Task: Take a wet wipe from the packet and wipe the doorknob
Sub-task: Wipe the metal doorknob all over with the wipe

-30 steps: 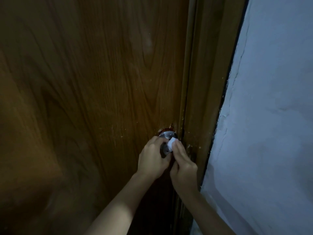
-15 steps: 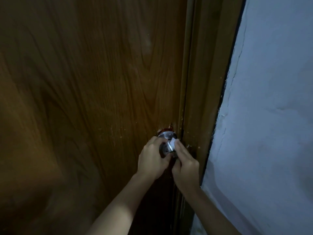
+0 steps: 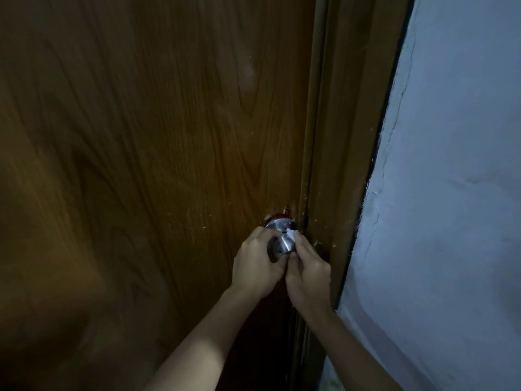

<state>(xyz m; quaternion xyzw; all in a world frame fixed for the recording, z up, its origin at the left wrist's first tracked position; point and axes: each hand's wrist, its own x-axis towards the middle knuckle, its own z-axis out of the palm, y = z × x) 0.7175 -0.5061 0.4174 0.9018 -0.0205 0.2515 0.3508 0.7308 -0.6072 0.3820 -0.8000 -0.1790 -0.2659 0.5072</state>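
Note:
A round silver doorknob (image 3: 282, 244) sticks out of the brown wooden door (image 3: 158, 153) near its right edge, on a silver base plate (image 3: 280, 223). My left hand (image 3: 258, 265) grips the knob from the left and below. My right hand (image 3: 308, 270) pinches a small white wet wipe (image 3: 290, 235) and presses it against the knob's upper right side. Most of the wipe is hidden under my fingers. The packet is not in view.
The brown door frame (image 3: 344, 153) runs down just right of the knob. A pale blue-white wall (image 3: 451, 193) with a cracked edge fills the right side. The scene is dim.
My right hand has slid the wipe down and right along the knob, so more bare metal shows. My left hand has kept its grip.

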